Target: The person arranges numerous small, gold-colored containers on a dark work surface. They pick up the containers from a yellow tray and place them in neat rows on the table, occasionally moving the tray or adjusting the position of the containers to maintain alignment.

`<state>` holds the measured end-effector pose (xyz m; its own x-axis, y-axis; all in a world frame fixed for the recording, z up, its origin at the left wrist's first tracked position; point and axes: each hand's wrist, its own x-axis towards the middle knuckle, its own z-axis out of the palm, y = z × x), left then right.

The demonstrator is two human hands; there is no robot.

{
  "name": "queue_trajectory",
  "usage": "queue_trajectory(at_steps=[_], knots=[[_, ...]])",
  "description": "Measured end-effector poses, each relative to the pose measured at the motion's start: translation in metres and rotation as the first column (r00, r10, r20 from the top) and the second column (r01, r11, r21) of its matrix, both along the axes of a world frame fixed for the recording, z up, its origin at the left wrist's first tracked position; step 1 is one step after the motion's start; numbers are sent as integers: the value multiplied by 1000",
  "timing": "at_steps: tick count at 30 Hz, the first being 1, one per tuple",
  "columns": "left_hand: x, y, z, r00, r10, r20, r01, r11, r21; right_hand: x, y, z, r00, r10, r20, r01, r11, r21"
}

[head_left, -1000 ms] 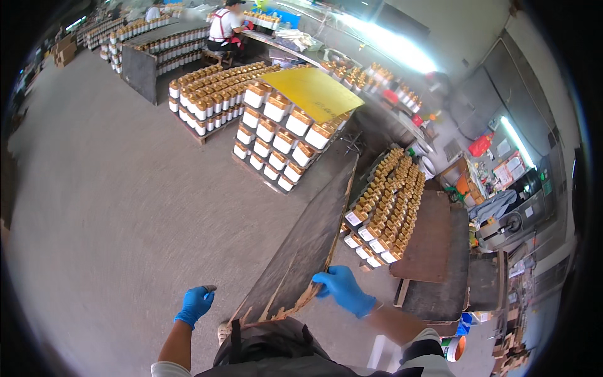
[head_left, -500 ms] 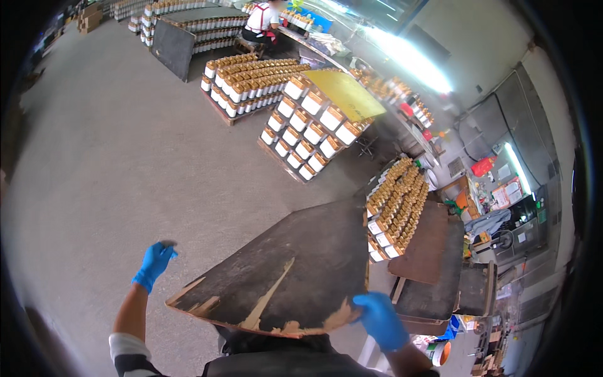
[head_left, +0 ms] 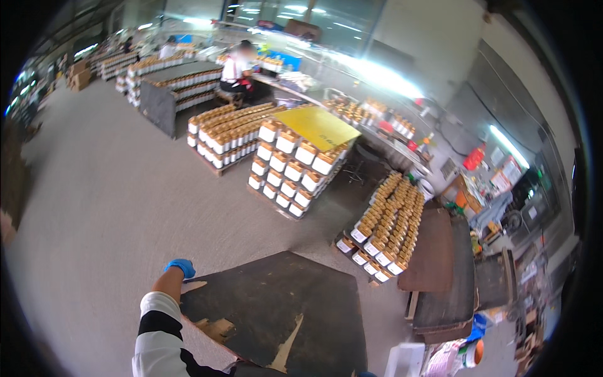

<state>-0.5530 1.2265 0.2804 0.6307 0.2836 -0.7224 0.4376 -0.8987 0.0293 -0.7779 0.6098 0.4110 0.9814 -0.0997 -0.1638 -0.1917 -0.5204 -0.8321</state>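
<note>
Since the earlier frame, the dark board (head_left: pixel 282 311) has tipped flatter, lying low before the person. Left hand (head_left: pixel 181 268) in a blue glove pinches its far left corner; right hand is out of view. It looks stiff, broad, chipped; best held at opposite edges.

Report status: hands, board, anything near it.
Left hand gloved blue, gripping dark board at its left corner. Right hand out of view. Jar stack just beyond board's far edge.
</note>
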Motion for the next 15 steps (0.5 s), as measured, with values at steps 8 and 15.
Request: queue_trajectory(at_steps=[8,15], knots=[[64,-76,-8,969,237,69,-223,960,-166,-37,-18,1,586,-361,-726,809,209,550],[116,-118,-1,962,252,-101,-260,963,-71,-39,-40,-10,643,-284,-711,757,373,536]])
